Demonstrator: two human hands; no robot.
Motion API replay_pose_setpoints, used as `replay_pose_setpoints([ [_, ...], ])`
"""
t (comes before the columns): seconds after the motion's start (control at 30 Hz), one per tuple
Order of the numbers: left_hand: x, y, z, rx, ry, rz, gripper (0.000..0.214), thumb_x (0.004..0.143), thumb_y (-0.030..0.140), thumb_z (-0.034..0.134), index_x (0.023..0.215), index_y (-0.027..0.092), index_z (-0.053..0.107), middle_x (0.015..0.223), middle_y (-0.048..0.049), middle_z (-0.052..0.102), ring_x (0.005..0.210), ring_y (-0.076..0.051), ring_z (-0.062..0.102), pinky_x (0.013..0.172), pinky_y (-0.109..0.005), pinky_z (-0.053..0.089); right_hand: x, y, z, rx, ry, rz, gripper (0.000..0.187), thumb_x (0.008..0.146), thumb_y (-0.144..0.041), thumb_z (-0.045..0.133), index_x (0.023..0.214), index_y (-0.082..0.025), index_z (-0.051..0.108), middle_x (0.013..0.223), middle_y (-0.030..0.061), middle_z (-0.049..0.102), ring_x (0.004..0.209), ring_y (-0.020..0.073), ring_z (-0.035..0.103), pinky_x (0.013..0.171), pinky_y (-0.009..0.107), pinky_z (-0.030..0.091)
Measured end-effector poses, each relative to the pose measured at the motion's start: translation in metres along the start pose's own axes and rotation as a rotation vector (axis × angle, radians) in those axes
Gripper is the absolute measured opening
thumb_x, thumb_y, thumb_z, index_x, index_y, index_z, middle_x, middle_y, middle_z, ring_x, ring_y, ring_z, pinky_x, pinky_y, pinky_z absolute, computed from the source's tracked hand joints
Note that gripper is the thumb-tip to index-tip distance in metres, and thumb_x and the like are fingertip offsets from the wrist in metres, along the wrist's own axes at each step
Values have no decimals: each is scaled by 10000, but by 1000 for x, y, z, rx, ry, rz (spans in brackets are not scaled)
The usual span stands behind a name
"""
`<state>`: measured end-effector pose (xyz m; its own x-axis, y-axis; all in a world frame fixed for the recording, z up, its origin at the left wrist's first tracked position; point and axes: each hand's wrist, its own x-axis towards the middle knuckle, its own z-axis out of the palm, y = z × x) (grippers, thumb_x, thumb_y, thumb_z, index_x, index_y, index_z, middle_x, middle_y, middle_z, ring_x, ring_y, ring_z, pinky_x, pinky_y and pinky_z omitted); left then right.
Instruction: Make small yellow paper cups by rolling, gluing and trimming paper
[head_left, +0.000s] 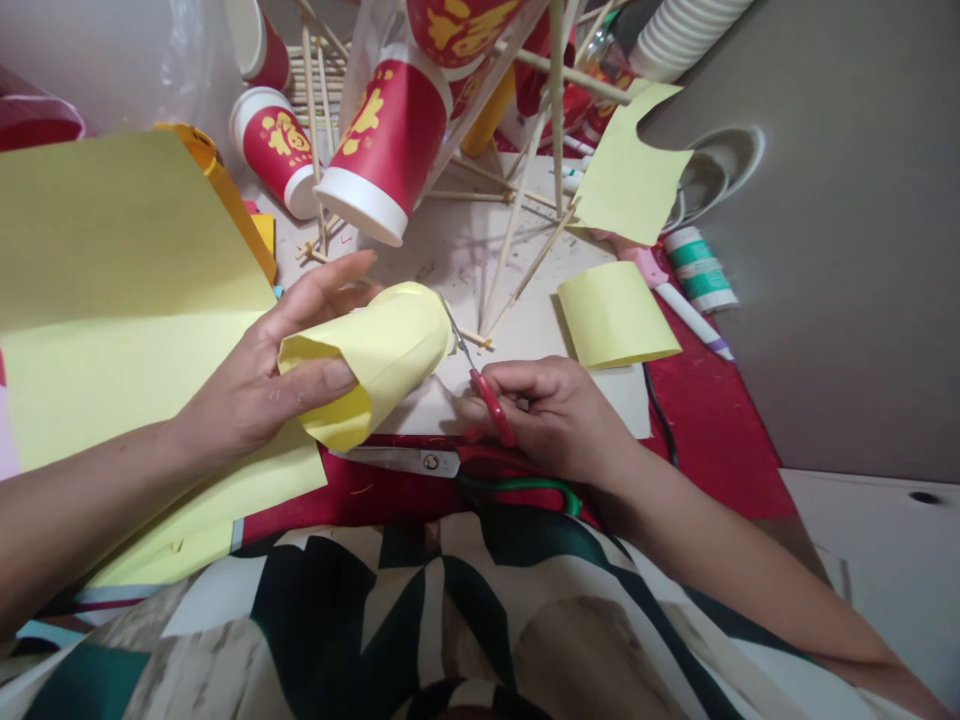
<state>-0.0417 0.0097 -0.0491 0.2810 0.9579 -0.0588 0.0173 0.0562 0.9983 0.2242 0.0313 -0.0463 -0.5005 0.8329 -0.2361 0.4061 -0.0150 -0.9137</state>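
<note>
My left hand (277, 345) is closed around a yellow paper tube (390, 350), its thumb reaching into the wide near opening. The tube lies tilted, its closed-looking far end toward the right. My right hand (547, 405) grips small red-handled scissors (491, 405), whose blades touch the rim of that far end. Just below the hands rests a larger pair of scissors (427, 461) with a green handle, partly hidden by my right hand. Beside my right hand a curled piece of yellow paper (619, 315) stands on the white board (442, 400).
Wooden stick frames (517, 215) rise behind the hands, with a bagged red paper cup (394, 145) hanging close above. Another red cup (277, 145) lies at back left. Large yellow sheets (112, 250) cover the left side. A cut yellow sheet (630, 180) and green-white roll (701, 270) are at right.
</note>
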Motion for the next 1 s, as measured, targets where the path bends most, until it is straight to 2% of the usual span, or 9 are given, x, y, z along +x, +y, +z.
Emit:
replay_pose_setpoints([
  [0.13, 1, -7, 6, -305, -36, -96, 709, 887, 210, 706, 1525, 355, 432, 1518, -27, 553, 1289, -261, 627, 1060, -360, 536, -1, 2, 0, 3, 43, 14, 650, 775, -714, 686, 541, -201, 363, 538, -38, 308, 552, 83, 279, 508, 256, 256],
  [0.27, 1, -7, 14, -630, -86, -215, 598, 867, 231, 713, 1440, 190, 548, 1474, -111, 601, 1313, -323, 616, 1085, -413, 544, -2, 1, -1, 17, 63, 11, 650, 774, -717, 687, 532, -198, 380, 528, -33, 326, 546, 85, 287, 507, 257, 255],
  [0.4, 1, -4, 17, -778, -212, -310, 484, 831, 293, 786, 1274, 128, 682, 1309, -138, 714, 1172, -342, 704, 1016, -392, 596, -2, -4, -1, 46, 52, 9, 705, 721, -808, 674, 523, -194, 389, 528, -32, 321, 543, 84, 286, 497, 256, 249],
  [0.53, 2, -3, 16, -831, -255, -364, 489, 830, 345, 793, 1253, 118, 698, 1241, -151, 744, 1091, -331, 742, 974, -388, 618, -1, -5, 0, 65, 14, 28, 707, 691, -840, 674, 535, -190, 441, 527, -30, 333, 536, 86, 295, 485, 256, 261],
  [0.67, 2, -2, 18, -696, -229, -381, 437, 852, 290, 752, 1235, 89, 693, 1154, -173, 766, 888, -231, 785, 808, -287, 651, -1, -2, 1, 60, 6, 36, 689, 698, -827, 679, 553, -187, 467, 533, -32, 337, 540, 85, 288, 485, 256, 248],
  [0.8, 1, 4, 21, -353, -86, -300, 250, 890, 193, 681, 1124, 120, 725, 916, -70, 790, 637, -125, 728, 555, -163, 584, -1, -2, 1, 27, 24, 15, 666, 733, -747, 711, 540, -194, 394, 547, -36, 325, 554, 82, 281, 498, 250, 247],
  [0.9, -1, 14, 22, -123, 13, -251, 130, 853, 157, 686, 952, 103, 750, 656, -14, 728, 518, -101, 654, 492, -161, 562, -2, -3, 1, 5, 40, 22, 614, 757, -665, 735, 547, -195, 400, 551, -31, 354, 558, 88, 313, 501, 247, 277],
  [1.0, -1, 22, 23, -29, 56, -212, 99, 812, 145, 679, 857, 98, 753, 601, -7, 695, 478, -107, 615, 451, -189, 554, -1, -2, 1, -4, 55, 14, 578, 757, -593, 751, 550, -198, 383, 561, -29, 367, 557, 89, 327, 502, 247, 283],
])
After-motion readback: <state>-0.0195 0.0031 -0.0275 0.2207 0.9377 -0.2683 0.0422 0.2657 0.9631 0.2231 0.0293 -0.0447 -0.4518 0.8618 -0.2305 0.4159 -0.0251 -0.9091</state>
